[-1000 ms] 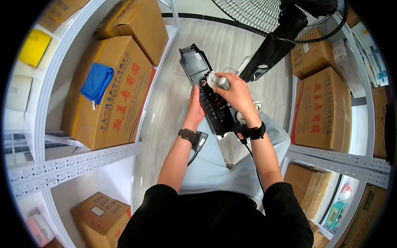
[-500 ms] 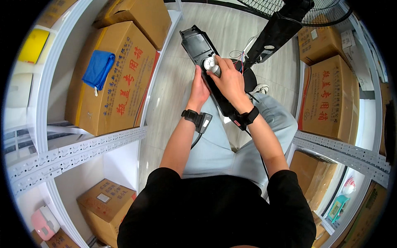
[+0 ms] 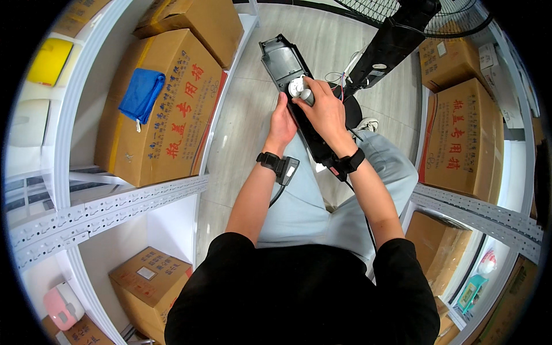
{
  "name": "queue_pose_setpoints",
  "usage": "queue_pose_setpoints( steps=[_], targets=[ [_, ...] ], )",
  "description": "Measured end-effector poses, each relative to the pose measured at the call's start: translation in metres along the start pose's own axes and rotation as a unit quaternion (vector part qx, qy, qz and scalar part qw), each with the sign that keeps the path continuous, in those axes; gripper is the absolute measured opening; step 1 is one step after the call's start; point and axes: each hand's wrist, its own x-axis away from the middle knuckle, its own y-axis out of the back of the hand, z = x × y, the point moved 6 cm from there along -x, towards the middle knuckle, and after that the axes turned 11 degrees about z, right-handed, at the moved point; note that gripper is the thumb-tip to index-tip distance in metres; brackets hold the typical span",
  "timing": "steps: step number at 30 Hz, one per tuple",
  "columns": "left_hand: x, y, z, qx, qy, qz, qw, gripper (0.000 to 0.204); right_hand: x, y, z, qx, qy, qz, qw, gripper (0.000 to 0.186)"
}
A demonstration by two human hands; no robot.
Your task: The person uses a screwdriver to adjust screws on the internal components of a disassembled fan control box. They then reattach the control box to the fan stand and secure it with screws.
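A long black plastic housing (image 3: 286,62) with a shallow open recess at its far end lies slantwise above my lap. My left hand (image 3: 280,127) is closed round its left edge, thumb up along the side, the other fingers mostly hidden. On the housing sits a white round part (image 3: 296,86). Beside it, a short grey cylinder (image 3: 308,97) is pinched between the thumb and fingers of my right hand (image 3: 329,118), which rests over the housing. The cylinder's lower end and whatever joins it to the white part cannot be made out.
Ahead to the right stands a black fan post (image 3: 376,63) under a wire fan grille (image 3: 460,20), with thin loose wires (image 3: 343,80) near its foot. Metal shelves hold cardboard boxes (image 3: 167,115) on both sides. A blue cloth (image 3: 141,95) hangs on one box.
The whole view has shifted slightly, so things appear a little farther right. Both hands keep their hold, with the right fingers slightly changed around the grey cylinder.
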Motion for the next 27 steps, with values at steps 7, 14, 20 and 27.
queue_pose_setpoints(
  steps=[7,14,20,27],
  targets=[
    [0.001,-0.002,-0.002,-0.014,-0.014,-0.016,1.000,0.046,0.000,-0.001,-0.005,-0.001,-0.034,0.024,0.999,0.051],
    [0.000,0.006,0.002,-0.008,-0.019,-0.027,0.999,0.045,0.001,-0.001,-0.004,-0.010,-0.030,0.014,0.999,0.052],
    [0.001,0.002,-0.002,-0.014,-0.010,-0.012,1.000,0.041,0.000,-0.001,-0.005,-0.023,-0.021,0.010,0.999,0.051],
    [0.000,-0.006,-0.003,-0.021,-0.007,-0.004,1.000,0.046,0.001,-0.003,-0.014,-0.031,0.000,0.023,0.999,0.049]
  ],
)
